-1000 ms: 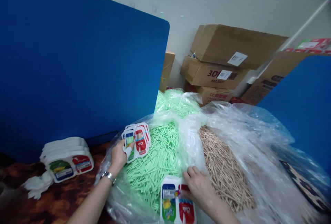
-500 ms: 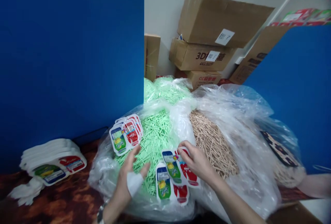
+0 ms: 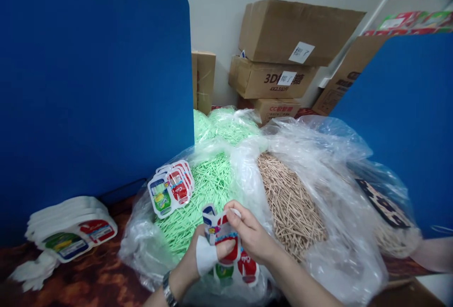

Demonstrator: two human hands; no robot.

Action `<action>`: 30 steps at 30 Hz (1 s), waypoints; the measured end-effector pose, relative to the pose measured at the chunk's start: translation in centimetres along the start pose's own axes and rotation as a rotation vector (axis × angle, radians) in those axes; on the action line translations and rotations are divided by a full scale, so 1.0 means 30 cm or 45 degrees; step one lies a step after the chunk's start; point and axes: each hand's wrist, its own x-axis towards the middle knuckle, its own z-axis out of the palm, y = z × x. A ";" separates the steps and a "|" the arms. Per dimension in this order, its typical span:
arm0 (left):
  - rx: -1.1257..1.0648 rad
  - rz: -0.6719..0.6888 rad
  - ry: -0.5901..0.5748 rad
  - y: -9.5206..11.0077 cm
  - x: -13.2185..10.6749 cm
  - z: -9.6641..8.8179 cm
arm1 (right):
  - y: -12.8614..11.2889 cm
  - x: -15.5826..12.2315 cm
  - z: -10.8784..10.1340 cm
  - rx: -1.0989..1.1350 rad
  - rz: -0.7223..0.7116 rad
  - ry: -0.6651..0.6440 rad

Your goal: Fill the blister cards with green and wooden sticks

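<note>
Red-and-blue printed pouch (image 3: 223,232) is up in front of you, over the near side of the clear bag (image 3: 137,245) of green sticks (image 3: 212,179). Both grips are on it: left hand (image 3: 194,257) presses its thumb across the face, white wrap (image 3: 206,256) at the thumb's base; right hand (image 3: 249,234) pinches the upper right corner. Two hands, likely because thin film flops with one. Looks like one pouch in hand; can't rule out a second layer. Just below it, at least one loose pouch (image 3: 247,268); your hands hide the rest. Pouch fan (image 3: 163,198) lies farther left on the bag: at least four, staggered, probably for easy separating. Pouch stack (image 3: 72,241) on the counter (image 3: 102,274): several layers, edges merge, no firm count; likely squared up to save space. Tan sticks (image 3: 288,198) sit right of the green; both uncountable, plastic peeled back, presumably for reach. Behind: three stacked cartons (image 3: 262,38), flanked by two blue panels (image 3: 95,85).
</note>
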 end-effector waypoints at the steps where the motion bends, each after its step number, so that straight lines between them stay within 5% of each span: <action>1: 0.004 -0.010 0.011 0.017 -0.003 -0.003 | -0.008 0.004 -0.006 -0.066 -0.011 0.005; 13: 0.218 -0.053 0.135 0.046 0.020 0.038 | -0.062 -0.004 -0.049 -0.954 -0.337 0.259; 19: 0.275 -0.096 0.142 0.057 0.039 0.060 | -0.082 -0.046 -0.083 -0.964 -0.436 0.055; 23: 0.171 -0.134 0.366 0.026 0.035 0.064 | -0.068 -0.107 -0.252 -0.857 -0.216 0.128; 26: 0.098 -0.211 0.448 0.000 0.023 0.058 | -0.023 -0.182 -0.464 -1.175 0.105 0.494; 30: 0.132 -0.246 0.467 0.001 0.022 0.072 | 0.049 -0.276 -0.649 -1.687 0.605 0.433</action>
